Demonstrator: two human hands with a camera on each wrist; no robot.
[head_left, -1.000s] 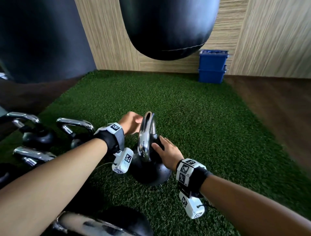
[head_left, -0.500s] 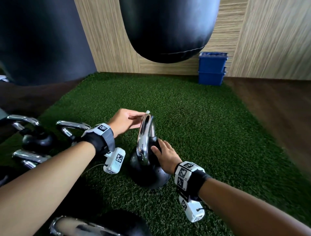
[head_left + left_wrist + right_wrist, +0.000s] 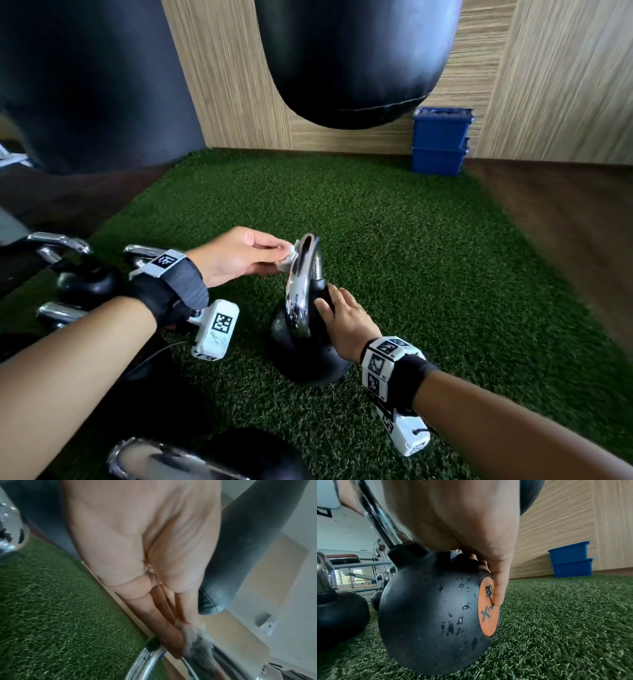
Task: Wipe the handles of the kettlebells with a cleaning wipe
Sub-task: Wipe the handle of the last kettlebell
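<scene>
Green artificial turf (image 3: 394, 240) is covering the floor, with a black punching bag (image 3: 349, 61) hanging at twelve o'clock and stacked blue bins (image 3: 440, 140) at one o'clock against the wood-grain wall. From the head view, the kettlebell (image 3: 308, 349) is standing at centre, its chrome handle (image 3: 303, 274) arching edge-on, its long axis running from six toward twelve o'clock. The left hand (image 3: 233, 257) is coming in from nine o'clock, pinching a crumpled cleaning wipe (image 3: 289, 258) against the handle's top. It is the nearer hand for the wiping stroke, which I judge must follow the arch down. The right hand (image 3: 346, 318) is lying with straight fingers on the bell's shoulder at three o'clock, steadying it. More kettlebells (image 3: 85, 281) are sitting at nine o'clock.

From the left wrist, fingers (image 3: 171, 635) are clamping the wipe (image 3: 195, 638) onto the chrome bar (image 3: 147, 664).

From the right wrist, the palm (image 3: 462, 520) is resting on the wet black ball (image 3: 428, 615), fingers extended over its orange label (image 3: 488, 608).
</scene>
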